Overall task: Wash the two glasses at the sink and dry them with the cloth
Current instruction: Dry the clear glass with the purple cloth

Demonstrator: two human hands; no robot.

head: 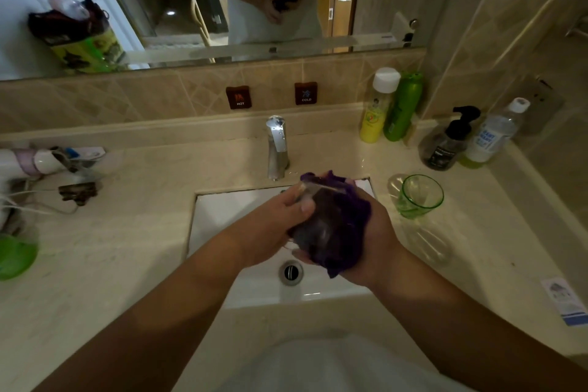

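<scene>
A beige counter (105, 251) ran the width of the view, with a white rectangular sink (222, 216) sunk into its middle and a chrome tap (277, 149) standing behind the basin. Above the sink, both hands met around a bundle. The right hand (378, 242) cupped a purple cloth (346, 232) from below and from the right, its fingers curled under the folds. The left hand (273, 226) gripped a clear glass (313, 200) from the left side, thumb over its wall; the glass lay tilted, its rim toward the tap, and most of its body was wrapped in the cloth, so the cloth sat between the glass and the right palm. Well to the right of the hands, a green glass (418, 196) stood upright on the counter, apart from them, just in front of a clear saucer-like dish. Further back in the corner stood a yellow bottle (377, 111) touching a green bottle (402, 108), then a black pump bottle (448, 143).
</scene>
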